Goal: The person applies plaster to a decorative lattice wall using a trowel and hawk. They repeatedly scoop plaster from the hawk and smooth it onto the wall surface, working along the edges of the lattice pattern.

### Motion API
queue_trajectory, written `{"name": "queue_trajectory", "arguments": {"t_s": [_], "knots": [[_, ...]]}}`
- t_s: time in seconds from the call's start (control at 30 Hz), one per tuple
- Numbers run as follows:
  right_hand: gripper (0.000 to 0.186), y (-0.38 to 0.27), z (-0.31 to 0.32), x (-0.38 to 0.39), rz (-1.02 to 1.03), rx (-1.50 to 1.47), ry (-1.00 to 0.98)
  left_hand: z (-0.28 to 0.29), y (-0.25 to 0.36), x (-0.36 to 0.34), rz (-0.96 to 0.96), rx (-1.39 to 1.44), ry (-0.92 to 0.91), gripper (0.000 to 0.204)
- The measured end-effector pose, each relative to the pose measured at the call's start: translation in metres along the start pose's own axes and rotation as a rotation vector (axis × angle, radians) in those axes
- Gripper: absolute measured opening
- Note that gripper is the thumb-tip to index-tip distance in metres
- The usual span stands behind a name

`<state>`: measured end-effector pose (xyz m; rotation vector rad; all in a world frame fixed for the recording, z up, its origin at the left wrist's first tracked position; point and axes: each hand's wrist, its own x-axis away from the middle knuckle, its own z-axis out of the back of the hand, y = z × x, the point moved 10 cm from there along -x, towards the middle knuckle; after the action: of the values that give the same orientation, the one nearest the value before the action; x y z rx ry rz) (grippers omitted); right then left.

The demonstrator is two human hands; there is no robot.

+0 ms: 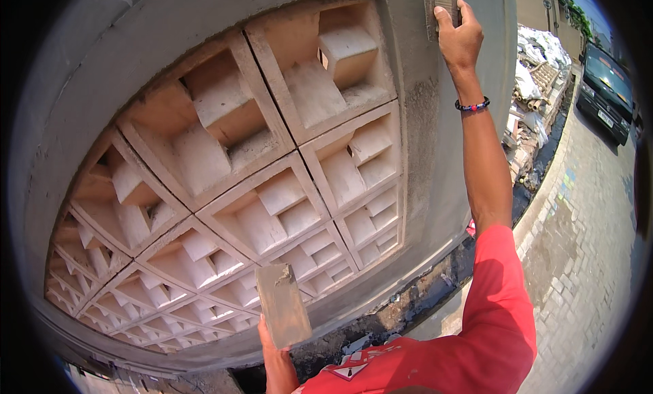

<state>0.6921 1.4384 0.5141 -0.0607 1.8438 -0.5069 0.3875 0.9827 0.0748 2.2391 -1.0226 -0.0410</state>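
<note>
My right hand (461, 35) is raised high at the upper right, its fingers closed around a small wooden float (445, 5) held at the grey plastered wall (435, 122). A dark beaded bracelet is on that wrist. Low in the middle, my left hand (271, 350) grips a flat rectangular board (284, 309) smeared with mortar, with a little lump near its top edge. The left fingers are mostly hidden behind the board. Between and left of my hands, a panel of pale ventilation blocks (272, 203) sits in the wall.
Rubble and white sacks (537, 74) are piled along the wall at the right. A dark ditch (422, 295) runs along the wall's foot. Beyond it lies a paved road (578, 244), with a dark vehicle (607, 88) standing at the far right.
</note>
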Motion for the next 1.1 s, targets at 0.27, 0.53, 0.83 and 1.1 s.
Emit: {"name": "queue_trajectory", "arguments": {"t_s": [0.27,0.53,0.83,1.1], "knots": [[0.039,0.029,0.02,0.18,-0.096,0.042,-0.211,-0.015,-0.022,-0.014,0.091,0.095,-0.096,0.043],[0.044,-0.009,0.096,0.289,-0.694,-0.297,-0.54,-0.053,-0.057,-0.028,0.213,0.053,-0.269,0.049],[0.034,-0.107,0.059,0.315,-0.721,-0.441,-0.999,-0.136,-0.043,-0.001,0.061,-0.316,-0.421,0.044],[0.032,-0.122,0.038,0.338,-0.712,-0.454,-1.018,-0.137,-0.04,0.006,-0.041,-0.461,-0.444,0.046]]}}
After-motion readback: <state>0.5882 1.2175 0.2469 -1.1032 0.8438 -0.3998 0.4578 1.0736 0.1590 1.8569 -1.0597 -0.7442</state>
